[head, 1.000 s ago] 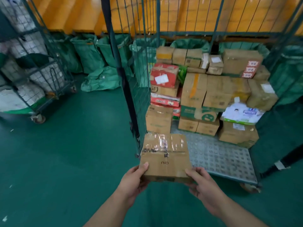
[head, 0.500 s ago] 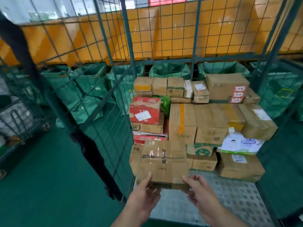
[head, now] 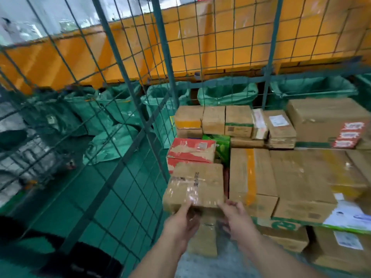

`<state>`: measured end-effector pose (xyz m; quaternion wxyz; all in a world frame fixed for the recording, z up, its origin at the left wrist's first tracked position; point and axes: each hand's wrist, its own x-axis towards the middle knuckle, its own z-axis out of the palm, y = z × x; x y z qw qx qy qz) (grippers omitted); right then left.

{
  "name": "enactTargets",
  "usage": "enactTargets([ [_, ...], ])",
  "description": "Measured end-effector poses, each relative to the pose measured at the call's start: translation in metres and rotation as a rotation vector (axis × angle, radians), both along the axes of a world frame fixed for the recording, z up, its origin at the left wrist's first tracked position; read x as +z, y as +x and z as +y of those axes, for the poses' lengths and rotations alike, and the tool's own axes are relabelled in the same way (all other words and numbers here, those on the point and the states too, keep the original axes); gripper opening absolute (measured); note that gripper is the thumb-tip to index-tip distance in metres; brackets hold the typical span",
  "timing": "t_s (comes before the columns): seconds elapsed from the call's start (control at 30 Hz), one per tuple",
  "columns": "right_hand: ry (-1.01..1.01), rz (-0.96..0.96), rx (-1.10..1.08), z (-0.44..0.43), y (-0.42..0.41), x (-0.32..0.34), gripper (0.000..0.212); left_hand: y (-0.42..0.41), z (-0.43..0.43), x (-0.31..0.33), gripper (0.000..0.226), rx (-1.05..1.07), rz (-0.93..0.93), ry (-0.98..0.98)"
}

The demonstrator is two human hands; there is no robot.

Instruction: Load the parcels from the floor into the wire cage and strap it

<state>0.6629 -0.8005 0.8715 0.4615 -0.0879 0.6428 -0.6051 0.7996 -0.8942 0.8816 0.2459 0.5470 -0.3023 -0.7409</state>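
The left hand (head: 180,223) and right hand (head: 239,221) grip the taped box (head: 196,183) by its near edge — just before the red box (head: 190,149) — writing blurred.

Ahead of me, an orange panelled wall (head: 220,37) runs the whole width. Beneath it stands a row of open green sacks (head: 226,95), and one more sack (head: 112,143) lies slumped on the green floor (head: 50,207). Far left is a trolley (head: 26,157) of grey-white bags, blurred. Top left, a pale bright patch (head: 40,17); I can't tell what it is.
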Motion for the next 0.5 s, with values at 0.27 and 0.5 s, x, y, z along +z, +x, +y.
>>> enactTargets([
  [0.27, 0.075, 0.054, -0.027, -0.134, -0.05, -0.019, 0.028, -0.064, -0.147, -0.016, 0.052, -0.079, -0.042, 0.01],
  [0.5, 0.153, 0.149, -0.023, -0.216, -0.095, -0.045, 0.035, -0.111, -0.225, -0.05, 0.043, -0.001, -0.056, -0.021],
])
